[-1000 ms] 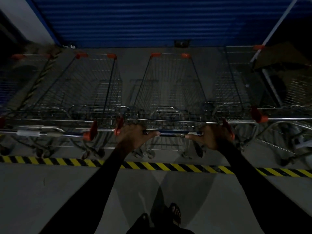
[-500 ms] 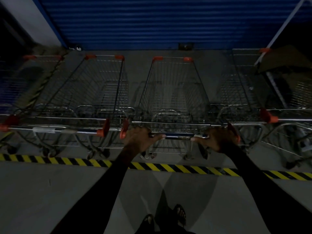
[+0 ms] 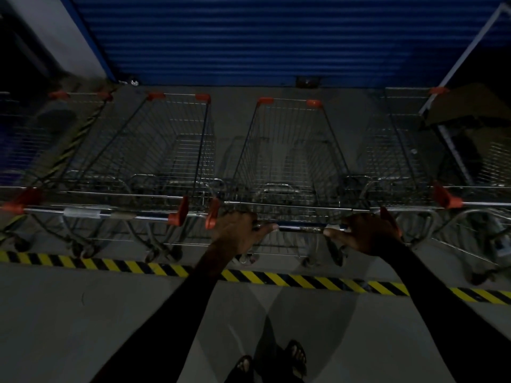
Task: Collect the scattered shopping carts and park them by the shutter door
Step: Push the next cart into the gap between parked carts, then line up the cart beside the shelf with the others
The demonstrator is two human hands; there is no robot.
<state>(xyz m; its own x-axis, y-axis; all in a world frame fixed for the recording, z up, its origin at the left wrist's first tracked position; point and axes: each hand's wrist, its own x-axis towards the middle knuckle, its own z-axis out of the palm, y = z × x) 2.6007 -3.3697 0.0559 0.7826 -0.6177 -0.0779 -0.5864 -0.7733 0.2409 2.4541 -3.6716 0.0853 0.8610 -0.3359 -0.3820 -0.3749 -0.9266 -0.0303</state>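
Cart [image 3: 287, 161]: wire basket, long axis running straight away from the person toward the shutter door [image 3: 249, 37]; nose with orange corner caps near the door's foot, not touching it.
Handle bar [image 3: 301, 227]: lying crosswise, left to right, just ahead of both wrists — at right angles to the basket's long axis.
Left hand [image 3: 237, 230]: at the bar's left end, beside the orange end cap; fingers curled over the bar, thumb stretched along it toward the middle.
Right hand [image 3: 367, 233]: at the bar's right end; fingers wrapped round the bar, thumb pointing inward.
Nearer hand: neither — both sit level on the bar, cart dead ahead between them.
Key relation: door lies beyond the cart's nose, so any last push goes forward along the basket's axis; rear wheels already past the striped floor line [image 3: 304, 280].
Left neighbour cart [image 3: 154, 150]: parked parallel, its handle cap just beside the held cart's cap.
Right neighbour cart [image 3: 401, 150]: parallel too, close alongside.
Further carts: more at both edges, dim and hard to make out.
Floor [image 3: 83, 313]: grey concrete, sandalled feet at the bottom edge.
Stage, as a judgement: cart looks in line with the row; likely only a small nudge or letting go left.
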